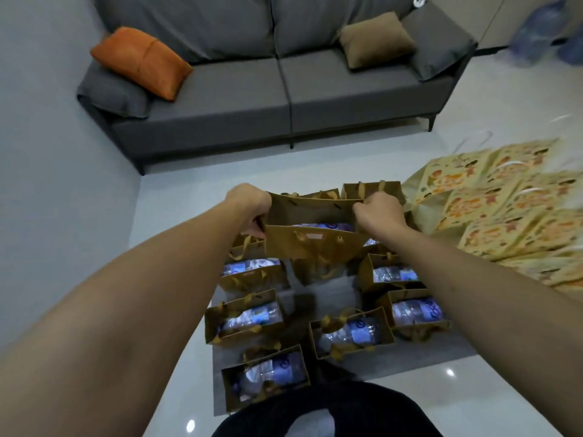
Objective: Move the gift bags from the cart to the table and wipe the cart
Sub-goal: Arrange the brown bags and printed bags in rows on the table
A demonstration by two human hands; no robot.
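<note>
Fingers of left hand (252, 212) & right hand (377, 214) pinch gift bag (312, 238) ends; long axis left-right, above cart's (344, 357) far edge.

Room interior seen from above. A grey two-seat sofa (284, 89) on thin dark legs stands against the far wall, its left end close to the plain grey left wall (47, 152). On it lie an orange cushion (142, 61) at the left, overlapping a grey cushion (116, 99), and a tan cushion (375, 39) beside another grey cushion (441, 42) at the right. The glossy pale floor (176, 247) reflects small bright ceiling lights.
</note>
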